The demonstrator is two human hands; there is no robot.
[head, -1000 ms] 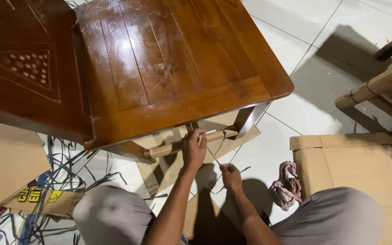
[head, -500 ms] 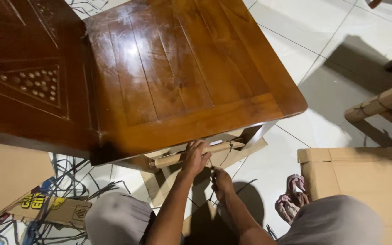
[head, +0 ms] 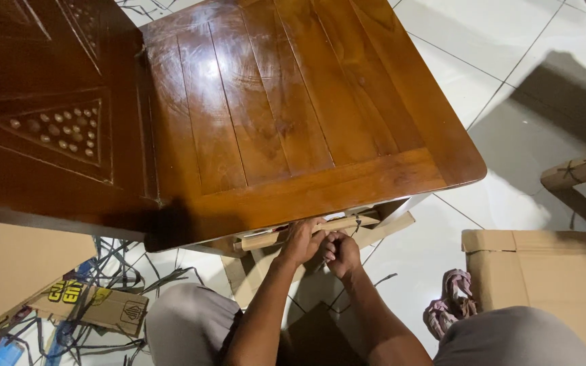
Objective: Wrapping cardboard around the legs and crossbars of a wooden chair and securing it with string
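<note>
The rail, wrapped in cardboard, runs just below the front edge of the chair seat. It is gripped by the left hand, fingers curled closed over it. The right hand is pinched shut beside the left, apparently on a thin black strap, though this cannot be told for certain. The step looks best done with the rail held steady and the strap kept taut, close under the seat edge.

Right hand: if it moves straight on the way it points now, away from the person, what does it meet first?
The right hand points up and away, toward the wrapped rail under the chair seat. It would most likely meet that rail first, beside the left hand. Depth is unclear; it may already touch it.
</note>
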